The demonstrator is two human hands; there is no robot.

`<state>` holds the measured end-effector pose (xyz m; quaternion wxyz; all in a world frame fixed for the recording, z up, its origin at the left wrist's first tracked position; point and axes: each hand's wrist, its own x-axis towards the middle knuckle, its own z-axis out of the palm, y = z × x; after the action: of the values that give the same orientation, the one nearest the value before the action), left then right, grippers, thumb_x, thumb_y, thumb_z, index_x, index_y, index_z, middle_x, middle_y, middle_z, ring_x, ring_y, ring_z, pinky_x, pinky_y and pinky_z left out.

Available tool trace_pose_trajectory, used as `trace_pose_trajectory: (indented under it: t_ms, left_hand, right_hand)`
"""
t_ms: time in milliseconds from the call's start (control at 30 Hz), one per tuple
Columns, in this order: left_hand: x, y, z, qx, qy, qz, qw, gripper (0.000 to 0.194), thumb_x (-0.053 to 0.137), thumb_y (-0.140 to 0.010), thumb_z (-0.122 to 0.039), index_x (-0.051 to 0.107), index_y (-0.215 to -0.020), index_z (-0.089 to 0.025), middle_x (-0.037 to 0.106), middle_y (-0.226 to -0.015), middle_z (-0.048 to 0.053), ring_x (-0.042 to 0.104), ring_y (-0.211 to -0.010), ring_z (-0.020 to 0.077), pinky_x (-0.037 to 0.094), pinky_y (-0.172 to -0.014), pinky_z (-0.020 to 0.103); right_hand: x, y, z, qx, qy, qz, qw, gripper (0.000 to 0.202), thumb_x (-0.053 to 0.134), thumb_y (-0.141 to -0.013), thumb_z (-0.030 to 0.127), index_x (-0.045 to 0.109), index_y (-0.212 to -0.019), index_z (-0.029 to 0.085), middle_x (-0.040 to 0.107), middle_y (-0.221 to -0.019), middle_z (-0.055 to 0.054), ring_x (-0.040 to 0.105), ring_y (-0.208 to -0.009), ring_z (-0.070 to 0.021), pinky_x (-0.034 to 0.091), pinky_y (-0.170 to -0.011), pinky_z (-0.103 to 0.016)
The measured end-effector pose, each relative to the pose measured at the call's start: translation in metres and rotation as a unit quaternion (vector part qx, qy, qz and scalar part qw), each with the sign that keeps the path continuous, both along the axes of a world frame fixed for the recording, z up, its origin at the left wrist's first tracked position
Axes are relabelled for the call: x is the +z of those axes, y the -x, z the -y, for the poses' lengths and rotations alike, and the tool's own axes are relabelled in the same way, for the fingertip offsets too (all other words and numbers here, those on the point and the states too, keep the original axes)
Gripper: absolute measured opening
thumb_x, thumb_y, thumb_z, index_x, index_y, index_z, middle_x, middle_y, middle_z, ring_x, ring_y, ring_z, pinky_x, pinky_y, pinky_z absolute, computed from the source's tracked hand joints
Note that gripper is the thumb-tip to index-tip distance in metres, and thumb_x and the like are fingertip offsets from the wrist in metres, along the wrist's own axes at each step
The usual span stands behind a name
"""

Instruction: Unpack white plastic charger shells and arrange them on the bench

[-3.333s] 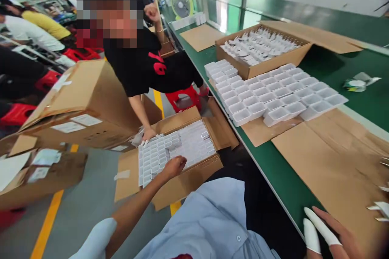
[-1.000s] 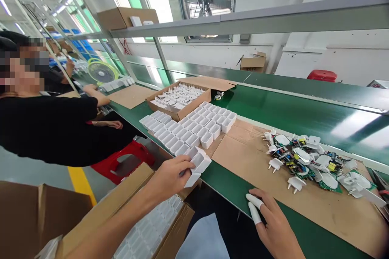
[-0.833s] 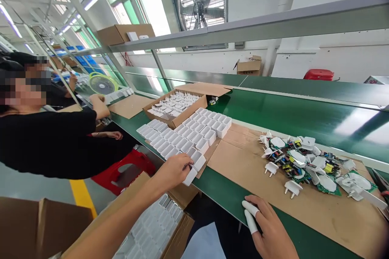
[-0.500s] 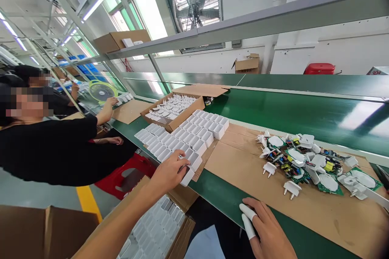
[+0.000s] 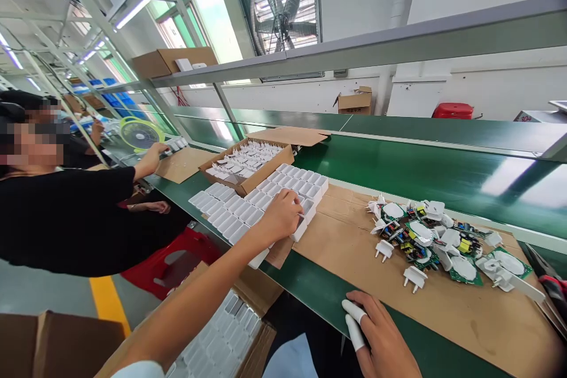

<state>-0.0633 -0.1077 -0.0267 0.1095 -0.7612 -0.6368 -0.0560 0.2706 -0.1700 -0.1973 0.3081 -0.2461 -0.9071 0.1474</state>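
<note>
My left hand [image 5: 284,212] is closed at the near right end of the rows of white plastic cases [image 5: 239,207]. Its fingers pinch the rim of an open-topped white case [image 5: 300,229], partly hidden behind the knuckles. My right hand [image 5: 381,331] rests on the green table edge [image 5: 323,292], fingers loosely stretched and apart, holding nothing. White finger cots cover two of its fingertips. Farther right, a heap of green circuit boards [image 5: 463,269] with white plug pieces [image 5: 415,277] lies on a flat cardboard sheet [image 5: 354,248].
Behind the cases stands a cardboard box [image 5: 268,171] of white plug parts. Below the table, another box [image 5: 259,354] holds more white cases. A person in black [image 5: 84,212] works at left by a red stool [image 5: 172,260]. Red-handled pliers [image 5: 551,283] lie at far right.
My left hand has moved away from me and right, from the front corner of the case rows to a case farther back. My right hand stays on the table edge.
</note>
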Motion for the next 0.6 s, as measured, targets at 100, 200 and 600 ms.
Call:
trace_pose_trajectory:
  t_ms: [100, 200, 600]
  left_hand:
    - [-0.003, 0.006, -0.007, 0.018, -0.019, 0.026, 0.999, 0.020, 0.065, -0.092, -0.014, 0.083, -0.098, -0.018, 0.073, -0.113, 0.013, 0.061, -0.117, 0.0323, 0.059, -0.099, 0.051]
    - [0.007, 0.014, 0.032, 0.015, -0.138, 0.125, 0.982, 0.021, 0.064, -0.101, -0.025, 0.081, -0.113, -0.020, 0.074, -0.117, 0.011, 0.067, -0.114, 0.0264, 0.060, -0.100, 0.043]
    - [-0.173, 0.154, 0.448, 0.667, -0.040, 0.232, 0.707, 0.033, 0.055, -0.092, -0.032, 0.081, -0.103, -0.016, 0.084, -0.110, 0.011, 0.078, -0.102, 0.0279, 0.063, -0.093, 0.036]
  right_hand:
    - [0.003, 0.000, 0.000, -0.004, 0.003, -0.021, 1.000, 0.056, 0.045, -0.078, 0.000, 0.063, -0.127, 0.023, 0.067, -0.142, -0.009, 0.070, -0.126, -0.0247, 0.064, -0.102, -0.035]
    - [0.010, 0.004, -0.001, -0.017, -0.019, -0.043, 0.999, 0.046, 0.044, -0.087, 0.003, 0.062, -0.123, 0.023, 0.070, -0.137, -0.010, 0.072, -0.123, -0.0238, 0.065, -0.097, -0.034]
    - [-0.037, -0.022, -0.030, 0.034, 0.001, -0.081, 0.996, 0.018, 0.055, -0.102, 0.035, 0.066, -0.112, 0.026, 0.071, -0.133, -0.013, 0.074, -0.109, -0.0317, 0.060, -0.088, -0.045]
